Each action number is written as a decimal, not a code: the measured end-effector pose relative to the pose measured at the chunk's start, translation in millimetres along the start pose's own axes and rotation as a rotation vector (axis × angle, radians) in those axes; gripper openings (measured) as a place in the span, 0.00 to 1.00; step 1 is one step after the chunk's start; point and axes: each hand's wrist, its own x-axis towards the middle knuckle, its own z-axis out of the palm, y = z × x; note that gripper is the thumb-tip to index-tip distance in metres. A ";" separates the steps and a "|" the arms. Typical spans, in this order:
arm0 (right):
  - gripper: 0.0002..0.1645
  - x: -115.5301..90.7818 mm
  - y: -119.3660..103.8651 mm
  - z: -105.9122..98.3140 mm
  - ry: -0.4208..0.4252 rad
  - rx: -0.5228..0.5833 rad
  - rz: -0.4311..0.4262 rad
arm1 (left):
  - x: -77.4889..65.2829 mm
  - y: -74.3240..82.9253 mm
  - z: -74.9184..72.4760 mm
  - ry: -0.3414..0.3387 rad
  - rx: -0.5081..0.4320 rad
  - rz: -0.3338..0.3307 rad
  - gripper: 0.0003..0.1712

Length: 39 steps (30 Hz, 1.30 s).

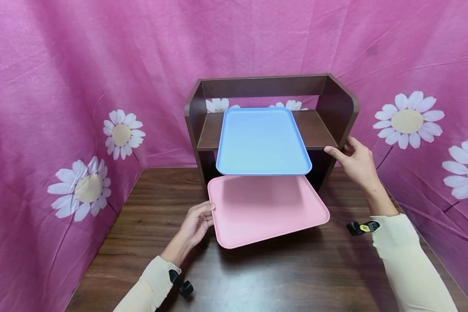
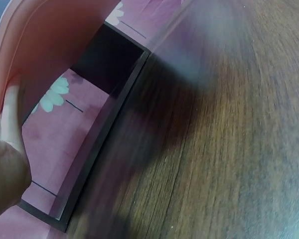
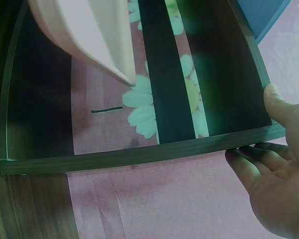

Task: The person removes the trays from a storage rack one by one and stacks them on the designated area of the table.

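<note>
Left hand on a pink tray, right hand on a brown desktop shelf.
The left hand (image 1: 195, 223) pinches the left rim of the pink tray (image 1: 269, 212), tilted above the desk (image 1: 136, 260) before the lower compartment; the right hand (image 1: 359, 164), thumb in front and fingers curled outside, grips the right side panel of the shelf (image 1: 317, 130). A blue tray (image 1: 263, 141) lies on the upper board, overhanging its front edge.

Clearances around the shelf (image 1: 263, 86).
The blue tray (image 1: 263, 143) overhangs the front edge of the upper board (image 1: 211, 132), leaving a free strip on either side. Below it, the tilted pink tray (image 1: 265, 208) obstructs the lower compartment (image 1: 207, 167), though a gap remains between tray and tabletop (image 1: 156, 195). The left hand (image 1: 195, 223) blocks the pink tray's left edge; the right hand (image 1: 359, 162), the shelf's right side.
</note>
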 end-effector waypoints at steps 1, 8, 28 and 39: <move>0.34 -0.3 -0.6 0.1 0.002 0.001 -0.001 | 0.0 0.5 -0.7 -0.009 0.002 -0.002 0.19; 0.33 -1.5 -3.7 0.5 0.012 -0.004 -0.007 | 0.4 3.6 -5.4 -0.072 0.025 -0.002 0.20; 0.34 -0.3 -1.7 1.4 -0.004 0.002 -0.014 | -3.5 3.5 -16.6 -0.120 0.077 -0.080 0.23; 0.34 -0.9 -3.3 0.7 0.002 0.014 -0.020 | -7.6 -0.1 -25.6 -0.159 0.106 -0.107 0.24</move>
